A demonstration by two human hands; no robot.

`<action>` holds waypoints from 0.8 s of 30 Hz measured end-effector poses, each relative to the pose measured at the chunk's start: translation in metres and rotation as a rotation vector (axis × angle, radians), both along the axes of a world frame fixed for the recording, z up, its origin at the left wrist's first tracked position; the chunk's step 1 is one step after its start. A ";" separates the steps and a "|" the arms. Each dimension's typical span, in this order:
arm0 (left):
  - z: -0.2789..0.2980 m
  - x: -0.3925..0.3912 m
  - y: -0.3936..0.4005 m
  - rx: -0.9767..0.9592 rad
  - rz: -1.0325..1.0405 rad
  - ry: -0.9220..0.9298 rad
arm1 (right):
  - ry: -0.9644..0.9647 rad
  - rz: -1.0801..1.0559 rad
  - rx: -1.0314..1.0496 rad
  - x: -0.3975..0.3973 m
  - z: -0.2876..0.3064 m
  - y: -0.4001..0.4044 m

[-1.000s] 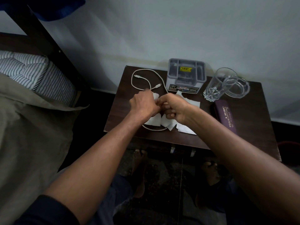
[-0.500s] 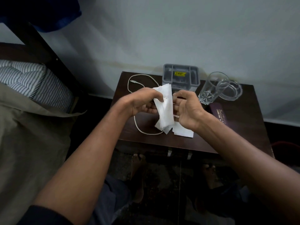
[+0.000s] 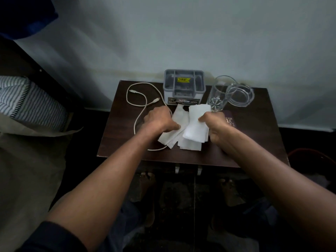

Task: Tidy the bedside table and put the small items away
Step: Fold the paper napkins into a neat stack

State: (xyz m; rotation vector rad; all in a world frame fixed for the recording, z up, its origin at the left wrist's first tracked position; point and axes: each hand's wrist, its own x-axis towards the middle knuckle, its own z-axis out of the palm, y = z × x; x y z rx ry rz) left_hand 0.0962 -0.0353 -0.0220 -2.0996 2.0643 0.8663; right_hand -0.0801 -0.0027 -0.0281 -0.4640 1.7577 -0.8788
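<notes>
On the dark wooden bedside table [image 3: 254, 139] lie several white tissues. My right hand [image 3: 216, 126] grips one folded tissue [image 3: 195, 124] and holds it just above the pile. My left hand [image 3: 160, 120] lies on another tissue [image 3: 177, 124] on the table, thumb at its edge; its fingertips are hidden. A white USB cable [image 3: 140, 104] loops across the table's left side and runs under my left hand. A grey compartment organiser box [image 3: 183, 86] stands at the back edge.
A clear drinking glass [image 3: 220, 96] and a clear glass ashtray [image 3: 240, 94] stand at the back right. A purple case [image 3: 230, 120] lies partly under my right hand. A bed with a striped pillow [image 3: 31, 104] is at the left.
Both hands came down from holding one tissue raised between them. The right hand now keeps that tissue alone, and the left hand has dropped onto a tissue on the table.
</notes>
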 end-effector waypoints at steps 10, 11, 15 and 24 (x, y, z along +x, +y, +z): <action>0.018 -0.007 -0.008 0.075 0.078 0.118 | -0.018 -0.014 -0.012 -0.001 -0.002 -0.001; 0.022 -0.006 -0.011 0.089 0.108 0.226 | -0.028 -0.021 -0.013 -0.001 -0.003 0.000; 0.027 0.001 -0.016 0.195 0.251 0.608 | -0.086 -0.059 -0.010 -0.005 0.001 0.002; 0.022 0.007 -0.014 0.445 0.480 0.877 | -0.195 -0.112 -0.005 -0.005 0.006 0.008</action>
